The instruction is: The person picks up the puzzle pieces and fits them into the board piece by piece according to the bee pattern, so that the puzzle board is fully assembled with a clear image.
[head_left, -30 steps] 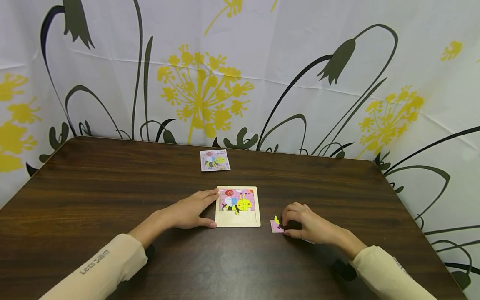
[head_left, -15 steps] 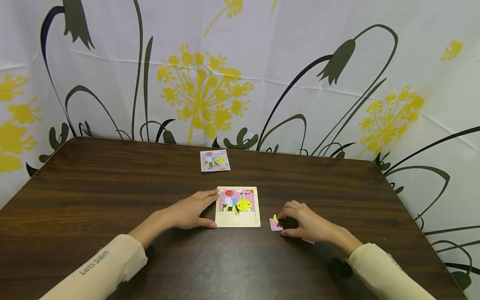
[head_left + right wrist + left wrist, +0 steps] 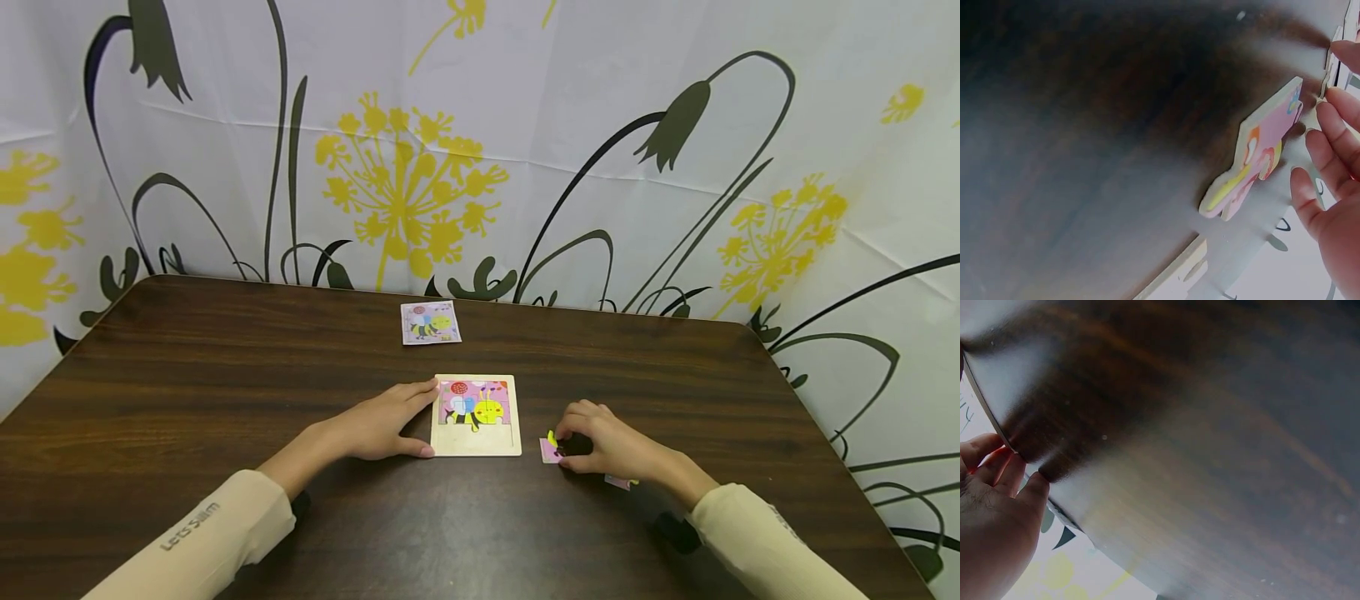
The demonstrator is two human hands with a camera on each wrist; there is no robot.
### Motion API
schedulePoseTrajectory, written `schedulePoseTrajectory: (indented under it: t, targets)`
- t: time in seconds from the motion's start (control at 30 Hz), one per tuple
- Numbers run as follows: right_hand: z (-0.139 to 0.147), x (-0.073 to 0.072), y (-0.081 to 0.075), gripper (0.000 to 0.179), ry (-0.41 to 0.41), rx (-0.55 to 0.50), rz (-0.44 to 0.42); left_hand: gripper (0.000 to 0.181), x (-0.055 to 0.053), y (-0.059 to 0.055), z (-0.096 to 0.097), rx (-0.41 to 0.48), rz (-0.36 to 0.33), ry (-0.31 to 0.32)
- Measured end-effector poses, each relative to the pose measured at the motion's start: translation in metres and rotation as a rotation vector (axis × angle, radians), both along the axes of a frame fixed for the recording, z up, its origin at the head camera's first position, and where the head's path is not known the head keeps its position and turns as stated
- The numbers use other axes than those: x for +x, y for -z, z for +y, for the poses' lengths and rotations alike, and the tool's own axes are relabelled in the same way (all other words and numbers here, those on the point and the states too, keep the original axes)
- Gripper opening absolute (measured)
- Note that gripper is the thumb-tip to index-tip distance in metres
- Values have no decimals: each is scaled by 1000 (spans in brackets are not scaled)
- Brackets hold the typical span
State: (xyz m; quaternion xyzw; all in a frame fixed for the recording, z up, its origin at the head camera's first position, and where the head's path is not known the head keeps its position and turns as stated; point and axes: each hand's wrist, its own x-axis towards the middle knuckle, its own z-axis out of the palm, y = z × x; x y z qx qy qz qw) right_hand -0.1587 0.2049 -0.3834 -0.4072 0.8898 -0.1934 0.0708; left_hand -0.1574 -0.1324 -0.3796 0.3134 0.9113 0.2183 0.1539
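A wooden puzzle board (image 3: 475, 442) lies on the table, its upper part filled with pieces of a bee picture and its lower strip bare wood. My left hand (image 3: 375, 425) rests along the board's left side, fingertips at the upper corner and thumb at the lower one. To the right of the board, my right hand (image 3: 622, 446) pinches a pink and yellow puzzle piece (image 3: 550, 451) at the table, fingers partly covering it. Another pink puzzle piece (image 3: 1269, 134) lies loose below that palm. A further pale piece (image 3: 1179, 272) shows at the bottom of the right wrist view.
Behind the board lies a square picture card (image 3: 431, 323) with the same bee. The dark wood table (image 3: 225, 358) ends at a flower-printed cloth (image 3: 570, 100) hanging along its far edge.
My right hand has shifted slightly left with its puzzle piece, and more of the loose piece under the wrist shows. The left hand and the board stay where they were.
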Motion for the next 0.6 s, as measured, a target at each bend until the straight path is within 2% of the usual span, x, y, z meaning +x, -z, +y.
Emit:
schedulePoseTrajectory:
  t: [0.43, 0.6]
  targets:
    - [0, 0, 0, 20, 0, -15, -8, 79, 0, 1, 0, 3, -4, -2]
    - [0, 0, 0, 23, 15, -4, -26, 81, 1, -1, -1, 21, 23, 16]
